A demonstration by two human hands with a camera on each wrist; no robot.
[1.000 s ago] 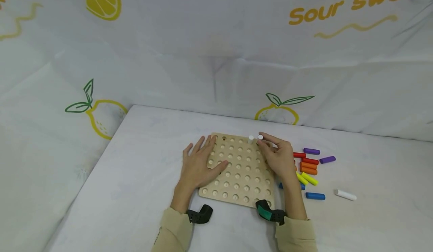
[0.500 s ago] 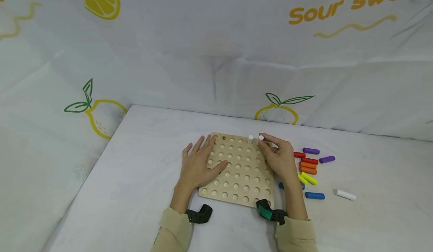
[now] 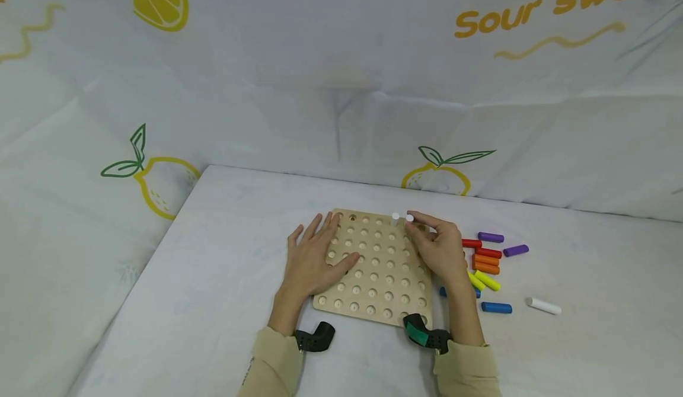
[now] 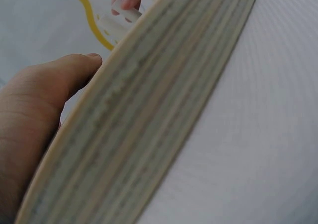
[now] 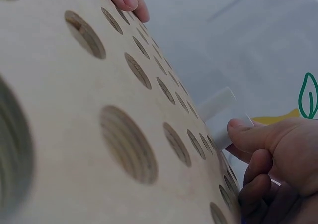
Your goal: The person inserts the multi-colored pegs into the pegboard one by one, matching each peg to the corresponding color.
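The right hand [image 3: 440, 246]'s grip pinches 1 white peg [image 3: 409, 218] at the wooden board [image 3: 382, 271]'s far row, beside 1 standing peg [image 3: 395, 219]. The left hand [image 3: 312, 263] lies spread on the board's left side. Coloured pegs [image 3: 486, 260] lie rightward on the table [image 3: 213, 302].

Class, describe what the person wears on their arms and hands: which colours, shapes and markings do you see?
The left hand and right hand are ungloved. The left sleeve and right sleeve are beige; small dark marks run along the left one. A bent black device sits by the left cuff; its right counterpart has a green patch.
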